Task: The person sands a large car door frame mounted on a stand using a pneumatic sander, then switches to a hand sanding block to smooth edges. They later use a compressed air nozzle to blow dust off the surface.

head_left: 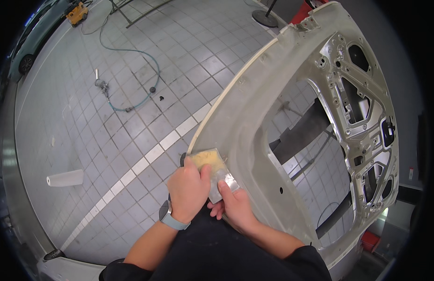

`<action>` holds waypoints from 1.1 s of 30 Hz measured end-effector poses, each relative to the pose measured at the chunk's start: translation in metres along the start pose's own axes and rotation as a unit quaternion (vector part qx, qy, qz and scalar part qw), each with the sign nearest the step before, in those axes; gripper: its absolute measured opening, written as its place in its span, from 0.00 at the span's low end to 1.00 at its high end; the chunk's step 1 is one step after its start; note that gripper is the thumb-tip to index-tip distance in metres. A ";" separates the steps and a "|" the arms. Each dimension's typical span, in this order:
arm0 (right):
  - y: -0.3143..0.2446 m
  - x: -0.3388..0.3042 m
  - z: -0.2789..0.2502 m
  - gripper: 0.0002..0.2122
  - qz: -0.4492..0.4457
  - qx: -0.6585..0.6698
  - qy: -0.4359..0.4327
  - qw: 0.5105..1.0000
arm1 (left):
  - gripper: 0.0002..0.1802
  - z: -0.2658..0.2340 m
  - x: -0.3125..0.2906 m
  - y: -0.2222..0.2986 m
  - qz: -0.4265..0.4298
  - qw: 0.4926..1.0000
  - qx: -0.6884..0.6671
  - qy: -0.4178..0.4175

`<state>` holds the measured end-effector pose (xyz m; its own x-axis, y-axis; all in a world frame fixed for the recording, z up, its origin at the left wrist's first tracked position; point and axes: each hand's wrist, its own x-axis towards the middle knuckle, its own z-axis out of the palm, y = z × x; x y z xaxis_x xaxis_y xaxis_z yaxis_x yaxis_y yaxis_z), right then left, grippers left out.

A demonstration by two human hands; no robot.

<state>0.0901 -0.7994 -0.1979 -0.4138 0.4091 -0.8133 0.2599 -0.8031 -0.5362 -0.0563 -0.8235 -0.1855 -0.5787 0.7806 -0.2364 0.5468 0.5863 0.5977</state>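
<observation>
left hand (186, 189) and right hand (235, 208) both grasp a flat, silvery rectangular sheet with a yellowish patch (219, 171) | sheet overlaps curved grey-beige metal vehicle panel (240, 136) in view, contact unclear | step: apparently two-handed handling | next move: seemingly calls for steady grip

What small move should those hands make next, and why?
Perhaps the left hand should slide its thumb aside to uncover the yellow area: the thumb lies over its lower part, while the right hand grips the silvery part just below, likely steadying things.
</observation>
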 end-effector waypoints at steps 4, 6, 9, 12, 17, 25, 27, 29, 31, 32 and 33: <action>-0.002 0.004 0.002 0.25 -0.062 0.042 -0.013 0.997 | 0.18 -0.001 0.005 -0.001 0.035 0.999 -0.028 0.024; -0.003 0.005 0.004 0.25 -0.083 0.039 -0.012 0.996 | 0.18 -0.002 0.007 -0.001 0.027 1.000 0.001 0.011; -0.004 0.006 0.004 0.25 0.005 0.023 0.000 1.000 | 0.18 -0.002 0.007 0.002 0.046 0.998 -0.009 0.041; -0.006 0.006 0.003 0.24 -0.106 0.075 -0.010 0.991 | 0.18 -0.002 0.007 0.005 0.018 1.000 -0.018 0.015; -0.005 0.005 0.003 0.20 -0.013 0.035 -0.019 0.999 | 0.18 -0.005 0.010 0.004 0.021 1.000 -0.014 0.001; -0.003 0.007 0.009 0.20 -0.034 0.059 -0.025 0.997 | 0.17 -0.006 0.015 0.002 -0.037 0.998 0.000 -0.041; -0.004 0.008 0.009 0.20 -0.053 0.069 -0.010 0.996 | 0.17 -0.006 0.016 0.004 0.005 1.000 -0.020 -0.002; -0.004 0.009 0.010 0.22 -0.065 0.075 -0.003 0.995 | 0.17 -0.007 0.017 0.005 0.016 1.000 -0.014 0.001; -0.004 0.009 0.011 0.22 -0.065 0.076 -0.010 0.995 | 0.17 -0.008 0.017 0.005 0.036 0.999 -0.001 0.005; -0.004 0.009 0.012 0.22 -0.051 0.076 -0.021 0.996 | 0.17 -0.009 0.018 0.005 0.025 1.000 0.000 -0.003; -0.004 0.010 0.013 0.22 -0.001 0.067 -0.021 0.998 | 0.17 -0.009 0.019 0.005 0.015 1.000 0.003 -0.013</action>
<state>0.0737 -0.7979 -0.2011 -0.4516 0.3938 -0.8006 0.1411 -0.8545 -0.4999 -0.0703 -0.8083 -0.1798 -0.5469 0.8027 -0.2379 0.5666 0.5641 0.6006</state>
